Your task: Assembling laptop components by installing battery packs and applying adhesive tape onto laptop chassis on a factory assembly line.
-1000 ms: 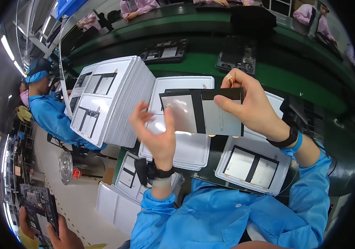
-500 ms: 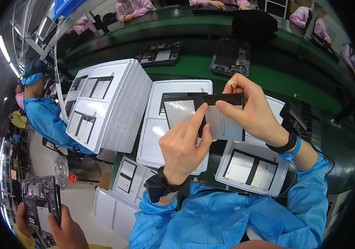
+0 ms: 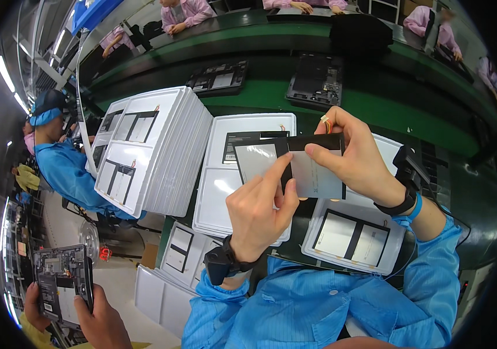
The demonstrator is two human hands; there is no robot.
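Since the earliest frame, the left hand (image 3: 254, 212) has moved from beside the battery pack (image 3: 319, 174) onto its front face. The left index finger is extended, its tip at the dark centre strip; the thumb stands apart from it. The right hand (image 3: 362, 154) pinches the pack's right end, thumb in front, fingers behind. The battery pack is held above the table (image 3: 260, 106), between the two trays. A cable connector (image 3: 325, 120) projects above its upper edge, by the right fingers. The right tray (image 3: 395, 237) carries a second pack (image 3: 350, 237). The middle tray (image 3: 213, 192) contains another, partly covered. Left of it stands a tray stack (image 3: 181, 166). Beyond the trays, two open device chassis (image 3: 316, 81) lie well apart. People in pink (image 3: 187, 14) sit farthest away.
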